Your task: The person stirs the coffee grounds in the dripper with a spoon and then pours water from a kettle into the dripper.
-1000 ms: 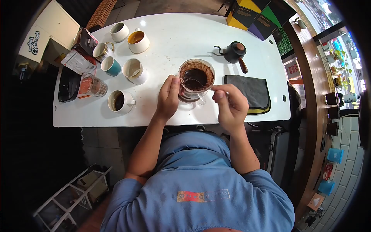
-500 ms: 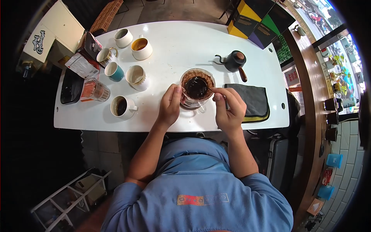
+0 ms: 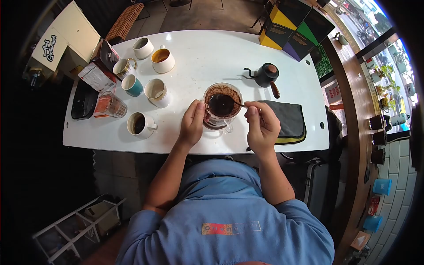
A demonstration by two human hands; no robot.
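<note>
A coffee dripper (image 3: 240,90) with a stained paper filter holds dark, wet coffee grounds (image 3: 221,104). It rests on a clear glass server (image 3: 215,126) near the table's front edge. My left hand (image 3: 192,123) grips the dripper's left side, its fingers close together. In my right hand (image 3: 263,128) is a thin dark spoon (image 3: 239,104), pinched between thumb and fingers. The spoon reaches over the right rim into the filter; its tip is hidden in the grounds. Beside my right hand lies a folded grey cloth (image 3: 287,119).
A black gooseneck kettle (image 3: 267,76) stands at the back right of the white table (image 3: 198,48). Several cups stand to the left, among them a white mug (image 3: 141,124) with dark liquid. A ribbed glass (image 3: 115,106) lies tilted. Dark boxes (image 3: 291,33) stand at the far right corner.
My right hand has turned slightly, and more of the spoon's handle shows above the filter rim. My left hand stays at the dripper. The whole view has shifted a little.
</note>
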